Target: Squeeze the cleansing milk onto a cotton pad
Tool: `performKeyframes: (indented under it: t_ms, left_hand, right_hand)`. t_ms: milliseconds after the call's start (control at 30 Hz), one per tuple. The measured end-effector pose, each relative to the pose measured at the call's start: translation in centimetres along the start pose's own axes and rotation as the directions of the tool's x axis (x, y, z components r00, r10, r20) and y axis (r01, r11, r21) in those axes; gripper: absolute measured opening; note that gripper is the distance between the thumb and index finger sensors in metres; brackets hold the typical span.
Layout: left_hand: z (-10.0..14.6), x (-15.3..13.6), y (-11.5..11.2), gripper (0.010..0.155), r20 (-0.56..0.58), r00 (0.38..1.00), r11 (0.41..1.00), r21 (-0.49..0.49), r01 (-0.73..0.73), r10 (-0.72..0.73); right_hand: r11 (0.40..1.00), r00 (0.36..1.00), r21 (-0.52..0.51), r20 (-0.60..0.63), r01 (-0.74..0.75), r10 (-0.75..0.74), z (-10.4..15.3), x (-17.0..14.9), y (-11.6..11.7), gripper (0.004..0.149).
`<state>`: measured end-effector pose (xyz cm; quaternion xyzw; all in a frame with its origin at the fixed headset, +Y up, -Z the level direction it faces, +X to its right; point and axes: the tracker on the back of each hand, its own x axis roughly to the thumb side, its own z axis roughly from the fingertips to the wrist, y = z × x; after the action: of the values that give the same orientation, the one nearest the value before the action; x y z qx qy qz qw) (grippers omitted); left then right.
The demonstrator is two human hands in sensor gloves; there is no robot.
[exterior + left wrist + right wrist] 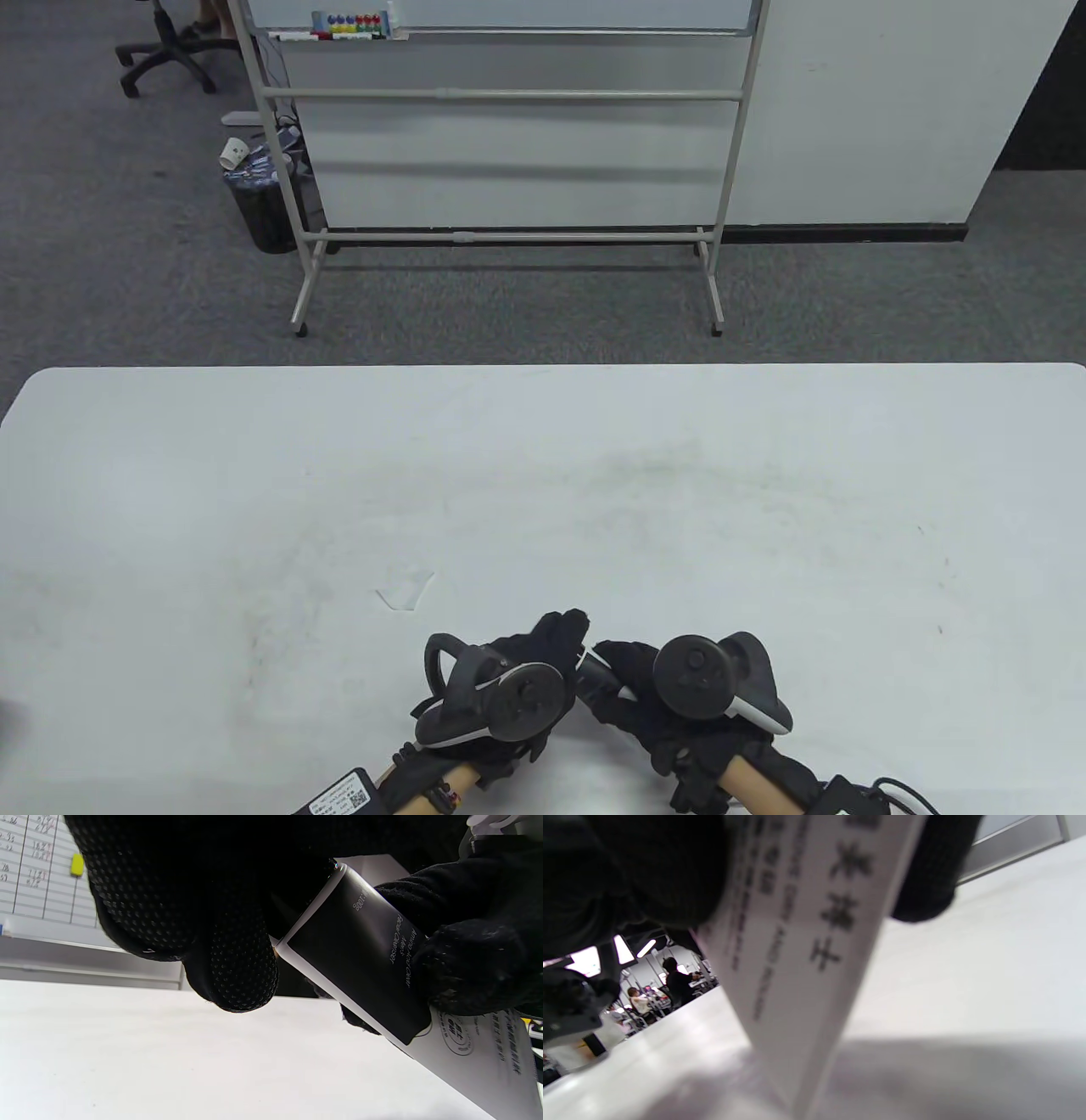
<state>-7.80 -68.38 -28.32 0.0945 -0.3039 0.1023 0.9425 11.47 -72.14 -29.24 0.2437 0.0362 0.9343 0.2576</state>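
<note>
A cleanser tube, black at one end and white with print at the other, is held between both hands at the front middle of the table. My right hand grips its body; this shows in the left wrist view and, close up, in the right wrist view. My left hand closes its fingers over the tube's black end, which is hidden. The tube is slanted, its white end low near the table. A thin white cotton pad lies flat on the table to the left of and beyond the hands.
The white table reaches across the view. Beyond its far edge stand a whiteboard on a wheeled frame, a dark bin and an office chair on grey carpet.
</note>
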Motion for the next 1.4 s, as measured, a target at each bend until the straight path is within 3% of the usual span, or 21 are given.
performKeyframes:
  t_ms: [233,433,767,833,933,967,1100,1167,1233,1367,1400]
  left_hand:
    - [-0.1,0.6,0.0,0.056,0.027,0.997,0.997,-0.013,0.075,-0.074]
    - [-0.3,0.4,-0.1,0.056,0.022,0.999,0.998,-0.046,0.034,-0.033]
    - [-0.6,0.0,0.4,0.054,0.006,0.998,0.998,-0.010,0.063,-0.063]
    - [-0.5,-0.6,0.7,0.051,0.043,0.999,0.999,0.040,-0.031,0.029]
    - [-0.4,-1.9,1.5,0.053,0.031,0.991,0.990,-0.057,-0.132,0.133]
    - [-0.4,-2.9,1.5,0.053,0.011,0.960,0.959,-0.052,-0.278,0.279]
    - [-0.6,-6.1,1.1,0.052,-0.045,0.820,0.815,-0.084,-0.573,0.571]
    - [-0.5,-7.3,0.4,0.053,-0.077,0.736,0.731,-0.085,-0.677,0.672]
    - [-0.3,-8.5,0.0,0.055,-0.099,0.695,0.692,-0.066,-0.718,0.712]
    - [0.5,-11.3,1.3,0.059,-0.157,0.753,0.764,0.011,-0.645,0.639]
    - [0.8,-12.1,1.8,0.059,-0.186,0.798,0.814,0.013,-0.581,0.573]
  right_hand:
    - [0.999,1.000,0.038,-0.004,0.007,-0.007,0.0,0.1,0.1,0.068]
    - [0.998,1.000,0.051,0.003,0.027,-0.027,-0.1,-0.1,0.1,0.069]
    - [0.996,0.999,0.085,0.013,0.042,-0.043,-0.2,-0.4,0.3,0.069]
    - [0.995,0.998,0.093,0.057,-0.017,0.012,-0.2,-0.4,0.4,0.068]
    - [0.991,0.997,0.118,0.044,0.062,-0.067,-0.2,-0.3,0.4,0.068]
    - [0.992,0.995,0.103,0.057,0.070,-0.076,-0.2,-0.4,0.2,0.067]
    - [0.984,0.982,0.103,0.103,0.146,-0.157,-0.2,-0.4,0.0,0.067]
    - [0.977,0.974,0.099,0.112,0.187,-0.198,-0.1,-0.2,0.0,0.066]
    - [0.970,0.966,0.088,0.112,0.225,-0.234,-0.2,-0.2,-0.1,0.066]
    - [0.954,0.949,0.010,0.097,0.300,-0.300,-0.1,-1.0,-1.1,0.067]
    - [0.948,0.945,-0.023,0.087,0.317,-0.314,0.0,-1.3,-1.5,0.067]
